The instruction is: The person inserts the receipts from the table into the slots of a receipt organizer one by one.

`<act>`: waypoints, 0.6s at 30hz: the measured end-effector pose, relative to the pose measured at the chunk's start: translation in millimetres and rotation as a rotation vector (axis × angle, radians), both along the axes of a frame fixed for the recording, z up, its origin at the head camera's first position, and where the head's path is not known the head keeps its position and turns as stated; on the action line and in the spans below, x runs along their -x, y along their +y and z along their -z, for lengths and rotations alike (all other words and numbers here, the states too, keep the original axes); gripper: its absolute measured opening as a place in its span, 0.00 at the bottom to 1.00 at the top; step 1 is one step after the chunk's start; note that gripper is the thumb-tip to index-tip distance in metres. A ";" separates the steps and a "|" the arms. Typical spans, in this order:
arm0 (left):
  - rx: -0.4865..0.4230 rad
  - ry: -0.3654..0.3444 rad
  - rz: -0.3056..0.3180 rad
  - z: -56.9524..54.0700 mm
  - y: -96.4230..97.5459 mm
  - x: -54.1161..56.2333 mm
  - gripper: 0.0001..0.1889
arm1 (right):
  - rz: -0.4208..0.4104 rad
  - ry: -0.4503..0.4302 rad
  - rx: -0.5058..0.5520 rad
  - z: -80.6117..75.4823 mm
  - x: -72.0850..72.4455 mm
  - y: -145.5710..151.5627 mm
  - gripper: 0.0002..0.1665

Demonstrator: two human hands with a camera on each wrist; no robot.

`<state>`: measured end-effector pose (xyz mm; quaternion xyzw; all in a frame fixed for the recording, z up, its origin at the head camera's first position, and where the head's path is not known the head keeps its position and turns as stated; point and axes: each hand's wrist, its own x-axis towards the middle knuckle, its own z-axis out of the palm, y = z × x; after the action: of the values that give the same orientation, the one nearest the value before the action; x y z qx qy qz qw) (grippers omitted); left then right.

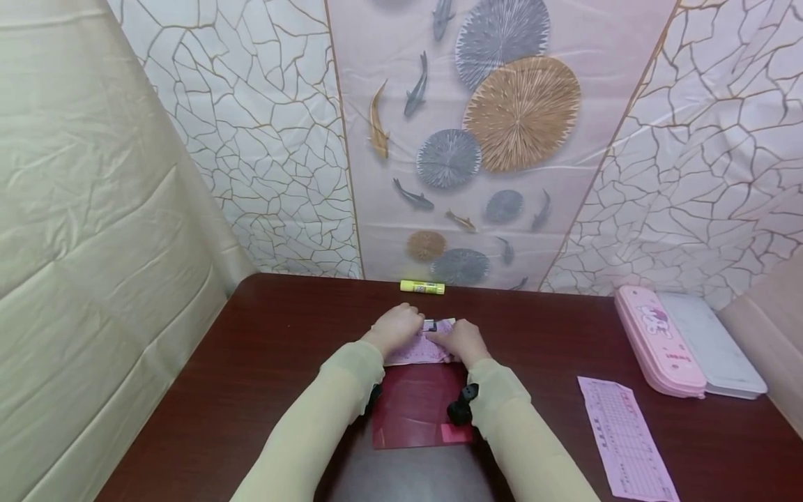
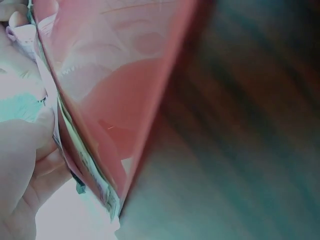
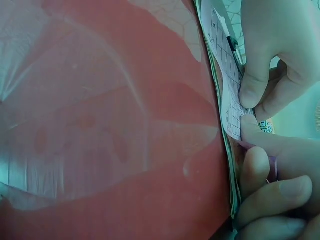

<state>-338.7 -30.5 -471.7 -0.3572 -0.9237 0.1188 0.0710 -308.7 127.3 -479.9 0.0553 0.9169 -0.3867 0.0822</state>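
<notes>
A glossy red folder (image 1: 417, 404) lies between my forearms, with a pink printed sheet (image 1: 417, 351) at its far edge. My left hand (image 1: 396, 326) pinches the sheet's far side near a small black-and-silver piece (image 1: 429, 325), which looks like a clip. Its thumb and forefinger meet at the paper edge in the right wrist view. My right hand (image 1: 463, 341) grips the sheet's right part, thumb (image 3: 255, 131) on top and the other fingers curled at the folder's edge. Layered papers (image 2: 82, 150) show along that edge in the left wrist view. Fingers hide part of the clip-like piece.
A yellow glue stick (image 1: 422, 287) lies near the table's back edge. To the right are a second pink printed sheet (image 1: 627, 439), a pink pencil case (image 1: 661, 341) and a grey flat case (image 1: 715, 348). Patterned cloth (image 1: 288, 160) hangs behind the table.
</notes>
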 end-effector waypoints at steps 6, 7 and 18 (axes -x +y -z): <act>-0.122 -0.036 -0.023 3.3 -2.5 3.6 0.07 | -0.011 -0.004 0.017 -3.7 -4.6 0.8 0.22; -0.132 -0.039 -0.023 4.0 -3.1 4.3 0.07 | -0.013 -0.001 0.016 -4.4 -5.5 1.6 0.21; -0.365 -0.295 -0.136 -5.2 -3.3 9.3 0.11 | -0.047 0.001 -0.007 -16.3 -11.8 22.1 0.14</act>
<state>-348.0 -33.8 -466.6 -0.2888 -0.9522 -0.0989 -0.0097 -296.9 149.5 -463.5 0.0340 0.9194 -0.3813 0.0907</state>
